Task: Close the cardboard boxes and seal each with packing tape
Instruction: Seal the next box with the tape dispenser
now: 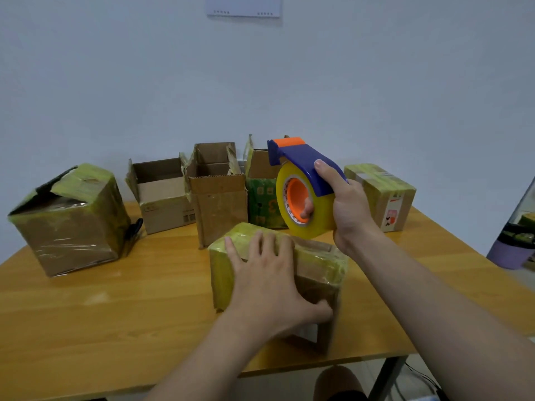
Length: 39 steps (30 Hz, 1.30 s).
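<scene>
Sealed box (318, 267), closed and wrapped in yellowish tape, sits on the wooden table (115, 314) near the front edge; everything else is placed from it. Left hand (269, 276) lies flat on top of that box, fingers spread and pointing away from the person, thumb down over the box's near right side, palm pressing the lid. Right hand (347, 209) is up just past the box's far right corner, wrapped around the tape dispenser (301, 160), which has a blue frame and an orange cutter end; index finger is stretched along the blue frame and thumb is tucked into the orange core. The tape roll (314, 224) on the dispenser hangs right above the box's far edge; can't tell if it touches the cardboard. Behind the box is a row of three open boxes: a low wide open box (162, 198) to the far left, a tall open box (220, 204) straight behind, and a green printed box (262, 201) behind and slightly right, partly hidden by the roll. Well left of the sealed box stands a large taped box (72, 227), tilted, its top flap torn open at one corner. A black object (136, 227) lies just beside it, too small to identify. Far right of the sealed box, behind the right hand, is a small taped box (385, 198) with a red mark on its side. White paper (243, 5) is stuck on the wall, high above.
</scene>
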Motion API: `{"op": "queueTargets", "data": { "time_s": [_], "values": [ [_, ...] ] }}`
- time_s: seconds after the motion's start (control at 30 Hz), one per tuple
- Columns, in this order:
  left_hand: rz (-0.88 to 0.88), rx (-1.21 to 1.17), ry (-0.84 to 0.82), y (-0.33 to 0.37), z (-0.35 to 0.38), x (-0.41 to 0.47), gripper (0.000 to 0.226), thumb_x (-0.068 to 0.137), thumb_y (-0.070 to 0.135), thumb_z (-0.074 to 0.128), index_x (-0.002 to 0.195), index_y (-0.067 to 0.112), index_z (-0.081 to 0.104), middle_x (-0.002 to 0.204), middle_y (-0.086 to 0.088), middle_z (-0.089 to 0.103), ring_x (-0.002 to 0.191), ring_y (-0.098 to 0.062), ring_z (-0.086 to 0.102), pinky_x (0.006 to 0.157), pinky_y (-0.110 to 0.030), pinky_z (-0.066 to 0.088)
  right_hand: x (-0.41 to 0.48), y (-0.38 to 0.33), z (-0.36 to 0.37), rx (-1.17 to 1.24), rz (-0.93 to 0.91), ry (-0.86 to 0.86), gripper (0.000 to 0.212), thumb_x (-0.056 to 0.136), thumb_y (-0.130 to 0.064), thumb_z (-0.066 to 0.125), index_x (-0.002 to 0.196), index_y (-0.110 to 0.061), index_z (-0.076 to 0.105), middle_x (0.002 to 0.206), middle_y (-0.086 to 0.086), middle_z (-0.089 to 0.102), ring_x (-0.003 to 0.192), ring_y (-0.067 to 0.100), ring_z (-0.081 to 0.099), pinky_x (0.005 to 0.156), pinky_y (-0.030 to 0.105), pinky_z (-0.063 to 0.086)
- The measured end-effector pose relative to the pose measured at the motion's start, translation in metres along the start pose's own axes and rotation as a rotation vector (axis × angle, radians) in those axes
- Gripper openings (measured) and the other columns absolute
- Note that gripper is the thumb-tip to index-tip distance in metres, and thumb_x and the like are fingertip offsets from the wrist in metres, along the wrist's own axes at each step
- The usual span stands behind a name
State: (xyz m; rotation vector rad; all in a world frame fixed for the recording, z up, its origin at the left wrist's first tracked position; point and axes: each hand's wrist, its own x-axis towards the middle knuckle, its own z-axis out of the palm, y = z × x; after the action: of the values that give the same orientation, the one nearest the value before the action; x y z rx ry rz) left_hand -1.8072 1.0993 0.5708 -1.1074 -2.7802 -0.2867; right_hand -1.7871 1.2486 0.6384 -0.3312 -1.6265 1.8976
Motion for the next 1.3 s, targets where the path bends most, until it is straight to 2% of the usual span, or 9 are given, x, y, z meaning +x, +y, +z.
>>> {"op": "queueTargets", "data": {
  "time_s": [0.1,0.23,0.4,0.6,0.8,0.9,0.97,1.07,1.3],
  "values": [
    [0.035,-0.082,0.023,-0.012,-0.006,0.001,0.093,0.067,0.094,0.04,0.138,0.035,0.038,0.153,0.009,0.038,0.152,-0.024,0.019,0.117,-0.076,-0.01,-0.003,-0.009,-0.006,-0.034,-0.011,-0.032,0.03,0.095,-0.04,0.067,0.075,-0.024,0.081,0.084,0.008,0.077,0.073,0.02,0.072,0.068,0.031,0.06],
    [-0.047,0.024,-0.091,0.012,-0.01,-0.008,0.142,0.048,0.112,0.033,0.156,0.02,0.023,0.169,-0.007,0.021,0.159,-0.032,0.006,0.116,-0.077,-0.014,-0.001,-0.015,-0.006,-0.034,-0.025,-0.02,0.034,0.096,-0.04,0.066,0.07,-0.022,0.081,0.077,0.009,0.076,0.066,0.02,0.07,0.062,0.029,0.059],
    [0.08,-0.077,-0.02,0.017,0.0,-0.016,0.103,0.067,0.08,0.05,0.148,0.02,0.028,0.165,-0.003,0.026,0.16,-0.028,-0.001,0.119,-0.072,-0.013,0.003,-0.012,-0.003,0.036,0.001,-0.043,0.027,0.095,-0.042,0.066,0.095,-0.017,0.078,0.083,0.007,0.077,0.07,0.02,0.071,0.071,0.036,0.058],
    [0.183,-0.426,-0.014,-0.042,-0.006,-0.013,0.074,0.069,0.059,0.059,0.141,0.05,0.04,0.165,0.023,0.022,0.154,0.003,-0.005,0.129,-0.05,0.005,0.005,-0.016,-0.02,0.157,0.124,-0.32,0.043,0.097,-0.046,0.052,0.094,-0.011,0.077,0.05,0.004,0.053,0.044,0.016,0.049,0.049,0.026,0.047],
    [0.147,-0.567,-0.04,-0.076,-0.011,-0.014,0.081,0.068,0.048,0.062,0.147,0.05,0.046,0.16,0.034,0.028,0.151,0.013,0.005,0.126,-0.046,0.025,0.012,-0.019,-0.041,0.067,0.24,-0.513,0.047,0.086,-0.055,0.057,0.084,-0.012,0.078,0.045,0.003,0.051,0.041,0.017,0.051,0.07,0.037,0.038],
    [0.151,-0.65,0.012,-0.072,-0.026,-0.02,0.058,0.09,0.032,0.072,0.143,0.045,0.053,0.139,0.039,0.046,0.126,0.037,0.024,0.123,-0.022,0.025,0.017,-0.019,-0.052,0.051,0.289,-0.668,0.05,0.071,-0.061,0.076,0.077,-0.011,0.076,0.044,0.003,0.053,0.04,0.016,0.053,0.077,0.038,0.039],
    [0.077,-0.957,0.136,-0.068,-0.043,-0.022,0.033,0.096,0.033,0.07,0.128,0.032,0.068,0.121,0.021,0.07,0.115,0.016,0.058,0.105,-0.02,0.05,0.018,-0.019,-0.056,0.039,0.279,-0.777,0.049,0.07,-0.062,0.077,0.076,-0.013,0.078,0.043,0.002,0.054,0.04,0.016,0.054,0.077,0.036,0.042],
    [-0.128,-1.519,0.195,-0.063,-0.068,-0.017,0.052,0.086,0.051,0.061,0.114,0.01,0.073,0.105,-0.01,0.078,0.094,-0.021,0.075,0.083,-0.034,0.063,0.021,-0.018,-0.058,0.03,0.259,-0.872,0.05,0.075,-0.059,0.075,0.088,-0.011,0.079,0.043,0.004,0.056,0.04,0.018,0.056,0.074,0.036,0.045],
    [-0.291,-1.936,-0.049,-0.052,-0.084,-0.012,0.053,0.079,0.045,0.076,0.116,0.007,0.072,0.095,-0.01,0.076,0.071,-0.012,0.071,0.059,-0.019,0.059,0.021,-0.023,-0.058,-0.115,0.219,-0.913,0.062,0.074,-0.059,0.078,0.108,-0.007,0.077,0.048,0.007,0.061,0.042,0.018,0.059,0.065,0.035,0.048]
  ]
}}
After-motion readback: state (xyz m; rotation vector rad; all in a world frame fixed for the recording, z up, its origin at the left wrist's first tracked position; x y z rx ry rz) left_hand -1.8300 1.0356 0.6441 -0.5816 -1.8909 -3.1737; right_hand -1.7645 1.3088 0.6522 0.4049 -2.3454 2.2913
